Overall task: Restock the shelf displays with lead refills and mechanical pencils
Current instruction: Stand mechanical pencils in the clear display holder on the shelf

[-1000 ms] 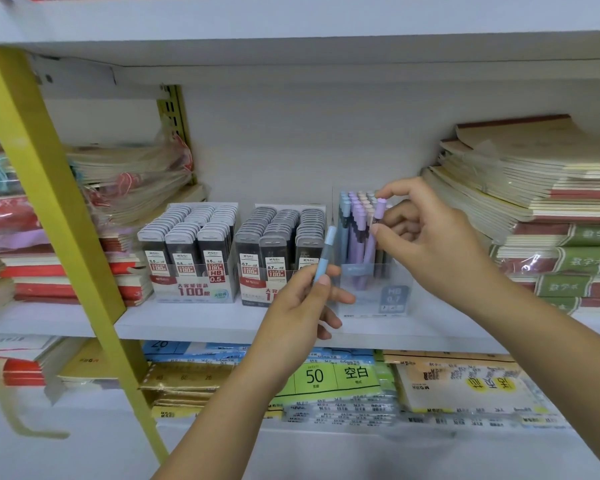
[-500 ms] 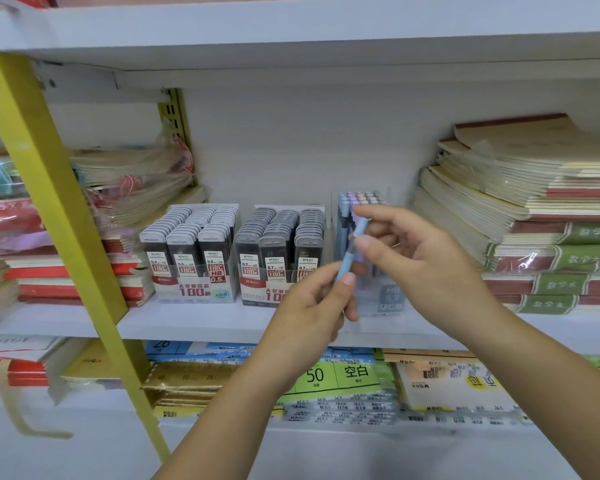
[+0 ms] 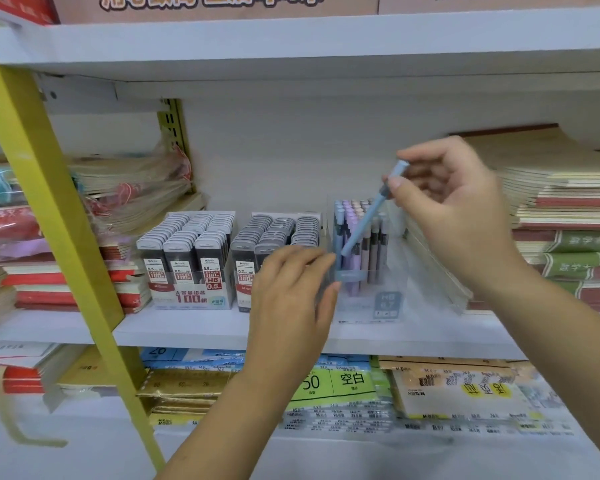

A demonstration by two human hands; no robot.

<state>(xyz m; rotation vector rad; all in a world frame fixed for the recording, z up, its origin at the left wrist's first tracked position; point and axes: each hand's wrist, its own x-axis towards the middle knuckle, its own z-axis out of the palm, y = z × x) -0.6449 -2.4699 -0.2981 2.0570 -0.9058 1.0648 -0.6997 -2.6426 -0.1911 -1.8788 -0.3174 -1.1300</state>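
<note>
My right hand point(image 3: 454, 209) pinches a light blue mechanical pencil point(image 3: 364, 223) near its top end. The pencil slants down to the left, its lower tip over the clear display box point(image 3: 385, 306), which holds upright pastel pencils. My left hand point(image 3: 291, 292) hovers just left of and in front of that box, fingers loosely curled and holding nothing. Two display boxes of lead refills, marked 0.5 point(image 3: 191, 258) and 0.7 point(image 3: 278, 237), stand to the left on the same white shelf point(image 3: 187, 327).
Stacked notebooks point(image 3: 568, 209) fill the shelf to the right of the pencil box. Wrapped notebook bundles point(image 3: 125, 188) lie at the left. A yellow slanted post point(image 3: 49, 202) crosses the left side. Paper packs point(image 3: 343, 382) lie on the shelf below.
The blue pencil passed from my left hand to my right hand, which lifted it up and right above the pencil box. My left hand let go and dropped slightly.
</note>
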